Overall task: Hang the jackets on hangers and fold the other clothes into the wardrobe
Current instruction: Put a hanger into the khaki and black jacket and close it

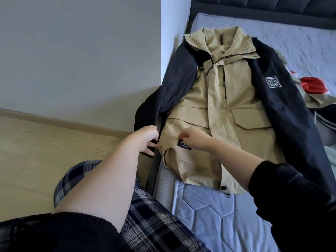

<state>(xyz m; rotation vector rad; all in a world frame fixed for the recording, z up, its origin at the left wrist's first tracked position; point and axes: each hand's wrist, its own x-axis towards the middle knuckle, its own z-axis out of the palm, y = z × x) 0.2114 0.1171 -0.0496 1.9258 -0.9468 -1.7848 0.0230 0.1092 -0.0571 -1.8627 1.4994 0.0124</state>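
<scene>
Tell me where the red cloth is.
In the head view, the red cloth lies far right on the mattress, just beyond the dark sleeve of the jacket.

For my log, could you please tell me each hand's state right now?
Left hand: grips the dark sleeve.
Right hand: pinches the tan jacket by its label.

Wall (81, 60) stands beyond left hand (148, 140); jacket (227, 99) covers ahead; mattress (209, 215) (quilted) lies open nearer than right hand (195, 139).

Head-height view, forward and down, close over the bed (209, 211).
</scene>
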